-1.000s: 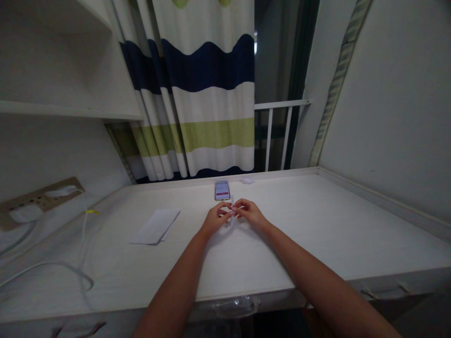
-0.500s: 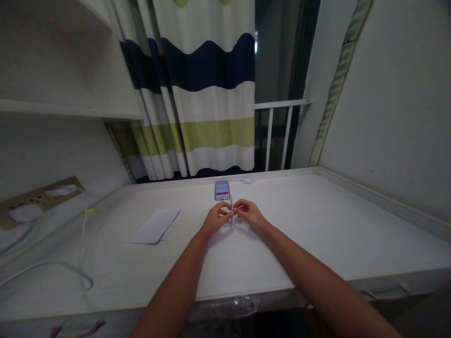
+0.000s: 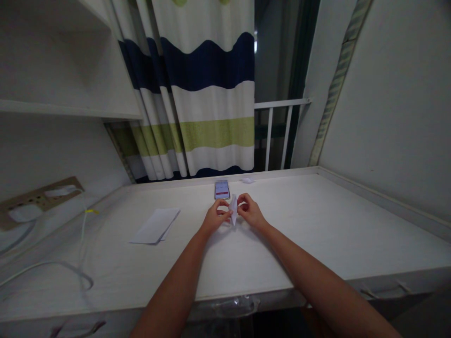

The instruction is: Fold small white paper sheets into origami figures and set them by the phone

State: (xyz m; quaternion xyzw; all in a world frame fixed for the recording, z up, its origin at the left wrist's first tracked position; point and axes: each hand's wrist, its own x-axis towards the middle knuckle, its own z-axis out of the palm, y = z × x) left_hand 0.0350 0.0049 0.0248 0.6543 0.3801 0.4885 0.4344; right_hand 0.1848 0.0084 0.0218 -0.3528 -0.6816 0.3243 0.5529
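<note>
Head view: the folded white paper [image 3: 234, 210] is showing a wider, pointy face, not the thin edge from half a second ago, so it's probably being turned or opened. Left hand [image 3: 213, 218] is pinching it; right hand [image 3: 251, 212] is curling its fingers just beside, can't tell if touching. Glassy phone [image 3: 221, 189] is lying beyond the fingertips.

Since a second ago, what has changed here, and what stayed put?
The folded white paper now shows a broader face; the right hand shifted slightly forward, its contact unclear. The left hand still holds the paper; the phone and loose sheets stayed.
</note>
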